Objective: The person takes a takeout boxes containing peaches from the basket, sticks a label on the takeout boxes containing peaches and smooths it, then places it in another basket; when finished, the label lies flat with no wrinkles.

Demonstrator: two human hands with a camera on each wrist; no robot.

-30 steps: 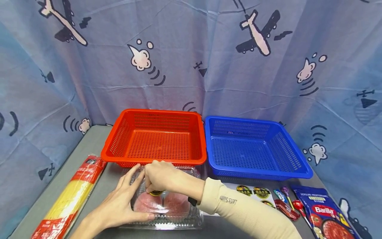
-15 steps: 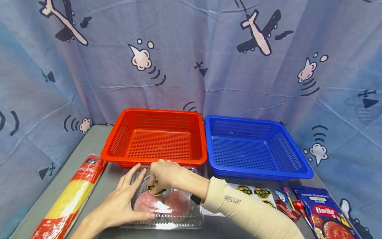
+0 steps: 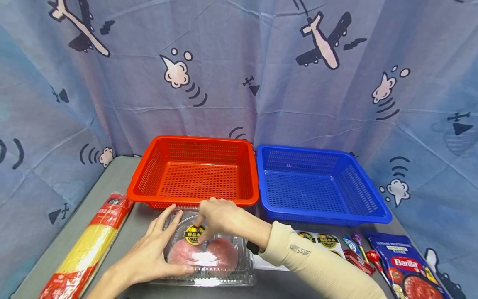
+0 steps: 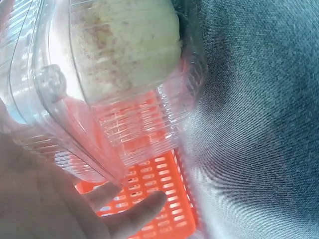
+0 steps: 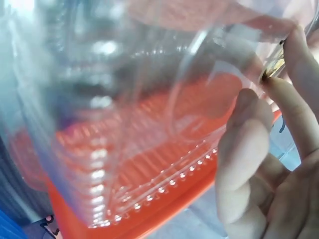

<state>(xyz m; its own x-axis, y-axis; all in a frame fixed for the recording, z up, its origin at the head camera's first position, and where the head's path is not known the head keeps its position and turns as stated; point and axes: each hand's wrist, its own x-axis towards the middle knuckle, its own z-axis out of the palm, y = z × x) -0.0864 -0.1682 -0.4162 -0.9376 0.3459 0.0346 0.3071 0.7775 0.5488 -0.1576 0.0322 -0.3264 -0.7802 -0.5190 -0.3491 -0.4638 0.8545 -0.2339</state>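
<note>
A clear plastic fruit box [image 3: 244, 265] stands in front of the red basket, with pinkish round fruits [image 3: 223, 254] inside, peaches by their look. A round black-and-gold sticker [image 3: 192, 236] lies on its lid. My left hand [image 3: 149, 255] rests along the box's left side, fingers fairly straight, thumb toward the front. My right hand [image 3: 222, 216] is over the lid, fingertips touching the sticker's right side. The right wrist view shows thumb and forefinger apart at the sticker's edge, the other fingers bent. In the left wrist view, straight fingers [image 4: 134, 216] lie beside the box wall.
Behind stand a red basket [image 3: 194, 202] and a blue basket [image 3: 325, 216]. A noodle pack [image 3: 87, 245] lies at left. To the right are a sticker sheet [image 3: 326, 241], lollipops [image 3: 373, 256], a red-wrapped snack [image 3: 359, 262] and a blue Barilla pouch [image 3: 407, 265].
My right hand has slid to the right across the lid, uncovering the sticker. The left hand and the box have stayed in place.
</note>
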